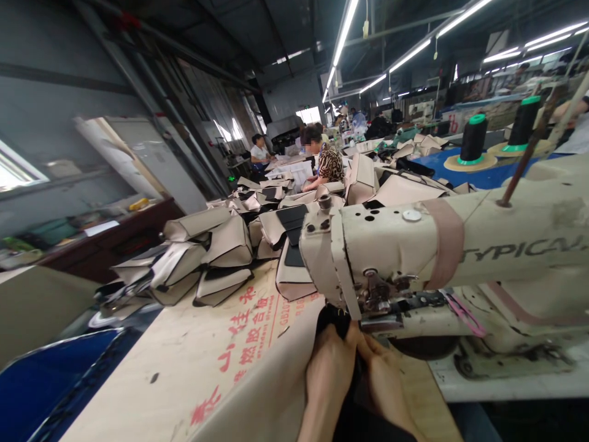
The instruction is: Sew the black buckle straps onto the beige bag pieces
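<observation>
The person is working at a long table covered with a beige sheet of cardboard printed with red characters (239,344), inside a large dim workshop that is being lit by long white tube lamps (343,34) under a dark roof. A cream-coloured industrial sewing machine (442,245) is standing across the right side of the table, and its head is hanging directly over the hands. The left hand (326,374) and the right hand (381,374) are lying close together, almost touching, with the fingers stretched forward and pressing flat on a dark black piece of fabric (334,319), which is sitting under the needle area of the machine. The fingers are not closing around it; they are resting narrow and side by side on top. Behind the machine head, a pile of folded beige and black sewn pieces (207,252) is spreading over the far part of the table. Two black thread cones with green tops (473,138) are standing on a blue surface at the back right. Further away, a seated person in a leopard-pattern shirt (329,162) is bending over another table. The fingertips and the needle are being hidden by the machine head, and most of the black fabric is being covered by the hands and cut off by the lower edge.
</observation>
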{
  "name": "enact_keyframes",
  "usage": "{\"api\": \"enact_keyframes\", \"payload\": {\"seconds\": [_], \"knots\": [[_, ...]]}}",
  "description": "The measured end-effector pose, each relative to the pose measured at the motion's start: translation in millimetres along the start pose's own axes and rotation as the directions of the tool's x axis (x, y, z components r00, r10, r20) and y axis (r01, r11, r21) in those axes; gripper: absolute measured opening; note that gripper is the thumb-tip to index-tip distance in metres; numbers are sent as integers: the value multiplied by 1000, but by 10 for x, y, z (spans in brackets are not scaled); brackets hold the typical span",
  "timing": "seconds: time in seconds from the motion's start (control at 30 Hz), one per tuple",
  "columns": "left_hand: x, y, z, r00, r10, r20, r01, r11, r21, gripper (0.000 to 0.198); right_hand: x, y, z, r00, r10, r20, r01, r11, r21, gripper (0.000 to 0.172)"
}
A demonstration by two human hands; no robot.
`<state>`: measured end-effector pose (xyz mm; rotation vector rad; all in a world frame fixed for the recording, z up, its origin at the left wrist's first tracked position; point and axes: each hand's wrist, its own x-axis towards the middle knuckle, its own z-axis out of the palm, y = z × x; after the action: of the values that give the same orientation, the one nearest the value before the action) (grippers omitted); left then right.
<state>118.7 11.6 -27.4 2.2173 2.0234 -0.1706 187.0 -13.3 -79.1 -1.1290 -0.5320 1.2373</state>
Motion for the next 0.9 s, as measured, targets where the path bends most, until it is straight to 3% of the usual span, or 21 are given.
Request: {"api": "enact_keyframes", "payload": {"seconds": [0.07, 0.2, 0.47, 0.73, 0.9], "knots": [[28, -61, 34, 997, 65, 51, -64, 998, -28, 38, 7, -3, 10, 999, 52, 15, -53, 997, 64, 43], [107, -147, 101, 999, 27, 27, -20, 971, -236, 33, 39, -7, 13, 990, 136, 25, -138, 982, 129, 48], [187, -171, 101, 1000, -7, 9, 10, 902, -431, 34, 65, 67, -5, 991, 133, 16, -134, 986, 101, 48], [174, -184, 40, 992, -29, 120, 94, 806, -585, 47, -3, -94, -3, 999, 17, -49, -20, 998, -52, 30], [164, -156, 31, 986, -113, 127, 165, 807, -566, 49, -32, -158, 9, 998, -34, -58, 26, 991, -132, 24]]}}
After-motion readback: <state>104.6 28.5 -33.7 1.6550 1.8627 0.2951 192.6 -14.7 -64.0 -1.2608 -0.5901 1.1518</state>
